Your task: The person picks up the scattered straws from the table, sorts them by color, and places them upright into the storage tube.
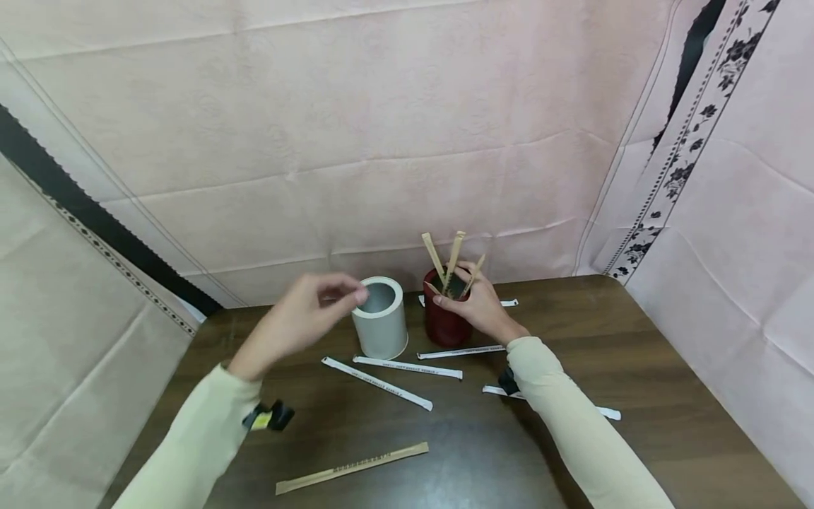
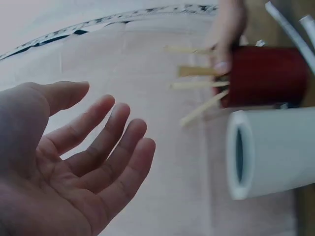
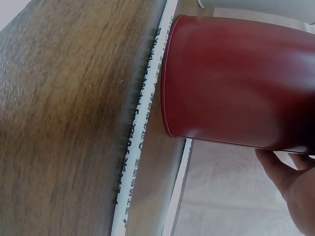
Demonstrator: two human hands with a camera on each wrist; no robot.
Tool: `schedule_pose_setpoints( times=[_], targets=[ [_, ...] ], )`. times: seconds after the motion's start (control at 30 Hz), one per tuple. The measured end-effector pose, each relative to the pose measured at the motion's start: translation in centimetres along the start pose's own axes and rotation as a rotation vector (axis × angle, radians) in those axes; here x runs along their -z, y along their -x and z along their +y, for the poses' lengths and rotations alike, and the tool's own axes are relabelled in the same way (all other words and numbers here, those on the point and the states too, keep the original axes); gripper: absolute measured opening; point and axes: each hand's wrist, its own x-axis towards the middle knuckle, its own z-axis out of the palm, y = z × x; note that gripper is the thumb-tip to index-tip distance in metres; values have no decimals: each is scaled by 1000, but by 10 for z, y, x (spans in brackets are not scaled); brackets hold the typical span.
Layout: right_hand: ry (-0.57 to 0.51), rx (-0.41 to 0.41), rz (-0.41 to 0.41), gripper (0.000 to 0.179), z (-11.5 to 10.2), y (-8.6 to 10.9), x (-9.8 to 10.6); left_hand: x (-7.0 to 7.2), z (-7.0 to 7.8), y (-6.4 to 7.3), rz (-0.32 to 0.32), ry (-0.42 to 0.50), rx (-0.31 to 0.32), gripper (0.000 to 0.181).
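Chopsticks (image 1: 453, 260) stand in red cup (image 1: 445, 319), which right hand (image 1: 478, 302) grips at the rim, maybe settling them. Left hand (image 1: 305, 311) hovers relaxed, empty, beside white cup (image 1: 381, 318); wrapped pairs wait.

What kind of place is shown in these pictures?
Probably a small table set up for sorting chopsticks, not a real dining room. Pink cloth sheets enclose a dark wooden table. A red holder with chopsticks, a white holder and wrapped chopsticks lie there.
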Motion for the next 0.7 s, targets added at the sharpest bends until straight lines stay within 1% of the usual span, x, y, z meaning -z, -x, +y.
schedule_pose_setpoints(
  times=[0.1, 0.13, 0.2, 0.3, 0.33, 0.4, 0.43, 0.53, 0.6, 0.7],
  targets=[
    [-3, -10, -3, 73, 1, 1, 1, -23, -18, 33, -28, 10, -12, 18],
    [-2, -8, -8, 73, 1, 0, 1, -32, -25, 44, -49, 25, -18, 18],
    [1, -4, -14, 73, 0, 0, 1, -50, -43, 64, -105, 83, -18, 22],
    [0, 1, -11, 73, -1, -2, 0, -77, -71, 88, -202, 180, 20, 29],
    [-3, 1, -7, 73, -2, -2, 0, -85, -81, 95, -231, 207, 45, 30],
    [-9, -3, 1, 72, -2, -3, 0, -97, -97, 105, -270, 222, 94, 29],
    [-13, -3, 4, 72, -3, -3, 0, -103, -105, 109, -280, 217, 114, 27],
    [-23, -3, -2, 73, -2, -3, -1, -114, -121, 117, -275, 195, 157, 20],
    [-26, -2, -6, 74, -1, -2, -1, -118, -126, 120, -266, 191, 169, 19],
    [-22, -8, -7, 74, 0, 1, 0, -122, -124, 124, -276, 203, 177, 20]
  ],
)
